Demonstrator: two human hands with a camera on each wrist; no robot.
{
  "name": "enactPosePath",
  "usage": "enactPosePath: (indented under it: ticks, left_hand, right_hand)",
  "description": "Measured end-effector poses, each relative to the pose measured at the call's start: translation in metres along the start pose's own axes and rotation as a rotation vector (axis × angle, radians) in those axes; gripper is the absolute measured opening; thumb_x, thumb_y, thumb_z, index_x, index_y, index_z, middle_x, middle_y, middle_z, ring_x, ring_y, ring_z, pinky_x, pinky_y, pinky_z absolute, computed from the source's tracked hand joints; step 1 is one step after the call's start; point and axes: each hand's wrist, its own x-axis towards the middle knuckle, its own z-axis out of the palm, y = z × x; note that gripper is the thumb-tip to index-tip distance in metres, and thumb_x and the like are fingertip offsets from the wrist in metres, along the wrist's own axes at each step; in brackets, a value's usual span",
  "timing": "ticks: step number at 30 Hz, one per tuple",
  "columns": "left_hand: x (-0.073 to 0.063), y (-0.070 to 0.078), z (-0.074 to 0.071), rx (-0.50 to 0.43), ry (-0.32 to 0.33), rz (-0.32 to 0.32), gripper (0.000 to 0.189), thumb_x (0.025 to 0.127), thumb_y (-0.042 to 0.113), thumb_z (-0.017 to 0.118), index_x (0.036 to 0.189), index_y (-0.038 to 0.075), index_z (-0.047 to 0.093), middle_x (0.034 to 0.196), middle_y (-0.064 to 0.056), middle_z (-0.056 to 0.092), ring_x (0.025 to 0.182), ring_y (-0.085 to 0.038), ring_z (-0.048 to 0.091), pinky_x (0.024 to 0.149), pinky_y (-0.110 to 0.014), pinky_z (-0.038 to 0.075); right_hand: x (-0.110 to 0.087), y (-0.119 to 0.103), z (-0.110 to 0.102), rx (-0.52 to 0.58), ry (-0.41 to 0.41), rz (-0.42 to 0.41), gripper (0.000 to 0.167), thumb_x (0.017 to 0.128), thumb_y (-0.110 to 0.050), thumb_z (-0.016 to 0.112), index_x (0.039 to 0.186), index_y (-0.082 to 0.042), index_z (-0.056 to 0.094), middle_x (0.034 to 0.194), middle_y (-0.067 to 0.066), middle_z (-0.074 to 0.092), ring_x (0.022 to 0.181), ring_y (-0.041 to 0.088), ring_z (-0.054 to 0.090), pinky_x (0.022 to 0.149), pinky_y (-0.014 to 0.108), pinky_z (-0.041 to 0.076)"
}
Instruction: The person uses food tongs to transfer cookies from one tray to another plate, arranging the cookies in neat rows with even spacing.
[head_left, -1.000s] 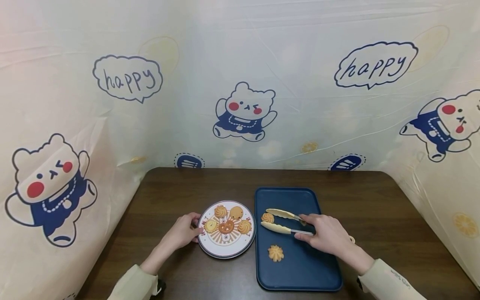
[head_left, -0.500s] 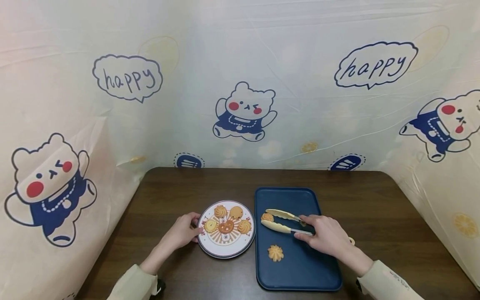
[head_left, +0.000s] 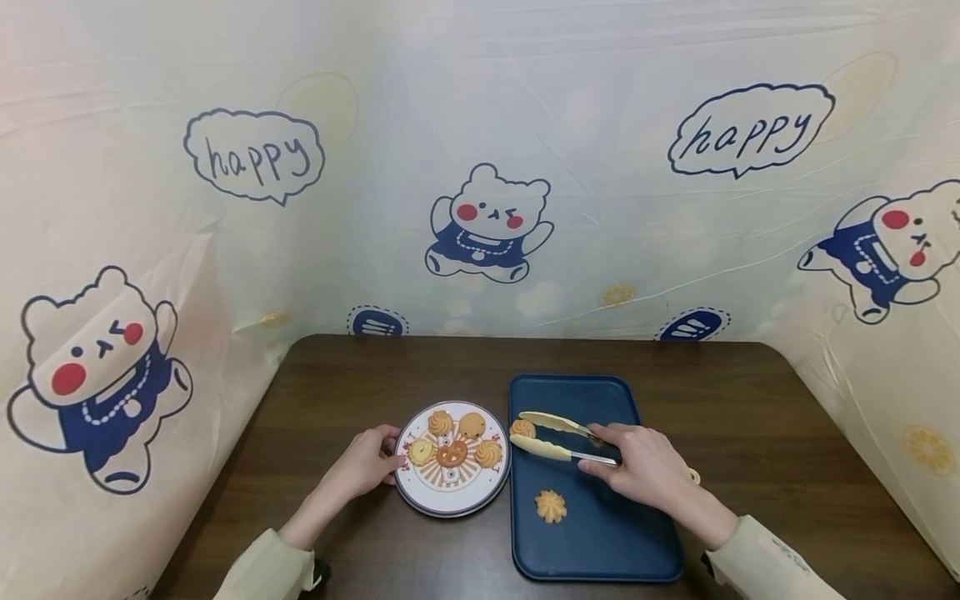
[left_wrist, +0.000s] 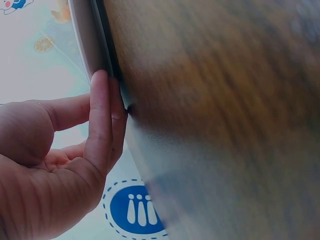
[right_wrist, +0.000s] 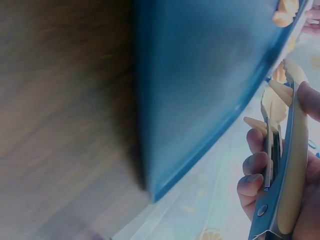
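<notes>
My left hand holds the left rim of a round white plate; in the left wrist view its fingers lie along the plate's outer side. The plate carries several cookies, with a pretzel-shaped one in the middle. My right hand grips cream-tipped metal tongs over a dark blue tray. Between the tong tips sits a swirled cookie, near the tray's left edge. A star-shaped cookie lies on the tray below it.
The plate stands right beside the tray's left edge on a dark brown wooden table. Behind and at both sides hangs a pale cloth with bear drawings. The tongs' tail loop shows by the right wrist.
My right hand has moved slightly left and away from me, bringing the tongs and the swirled cookie toward the plate. My left hand and the plate have stayed in place.
</notes>
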Motion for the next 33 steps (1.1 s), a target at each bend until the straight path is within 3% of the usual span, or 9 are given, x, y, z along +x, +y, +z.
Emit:
enactPosePath:
  ticks: [11, 21, 28, 33]
  left_hand:
    - [0.001, 0.000, 0.000, -0.014, 0.002, 0.004, 0.041, 0.090, -0.003, 0.070, 0.128, -0.010, 0.055, 0.096, -0.013, 0.057, 0.065, -0.017, 0.060, 0.056, -0.032, 0.058]
    - [0.000, 0.000, 0.000, 0.000, -0.004, 0.006, 0.042, 0.090, -0.002, 0.070, 0.128, -0.010, 0.055, 0.096, -0.013, 0.057, 0.065, -0.017, 0.060, 0.057, -0.033, 0.058]
    - [0.001, 0.000, -0.001, 0.005, -0.004, 0.008, 0.042, 0.090, -0.002, 0.070, 0.128, -0.010, 0.055, 0.097, -0.013, 0.056, 0.065, -0.016, 0.060, 0.056, -0.032, 0.057]
    - [0.000, 0.000, -0.001, 0.000, -0.002, 0.011, 0.042, 0.090, -0.003, 0.070, 0.128, -0.010, 0.055, 0.096, -0.012, 0.056, 0.065, -0.016, 0.060, 0.056, -0.032, 0.057]
  right_hand:
    - [0.015, -0.036, 0.001, 0.016, -0.006, -0.105, 0.058, 0.085, -0.056, 0.073, 0.122, -0.011, 0.072, 0.095, 0.000, 0.072, 0.067, 0.006, 0.053, 0.057, 0.023, 0.044]
    - [0.025, -0.063, 0.011, 0.031, -0.055, -0.192, 0.057, 0.085, -0.052, 0.074, 0.122, -0.010, 0.072, 0.099, 0.000, 0.073, 0.071, 0.009, 0.060, 0.059, 0.025, 0.050]
    - [0.030, -0.074, 0.018, 0.045, -0.107, -0.226, 0.056, 0.087, -0.053, 0.072, 0.124, -0.011, 0.071, 0.103, 0.000, 0.072, 0.068, 0.004, 0.052, 0.058, 0.022, 0.047]
    - [0.032, -0.081, 0.023, 0.048, -0.145, -0.243, 0.056, 0.088, -0.056, 0.069, 0.124, -0.012, 0.071, 0.108, 0.002, 0.073, 0.079, 0.007, 0.063, 0.067, 0.028, 0.056]
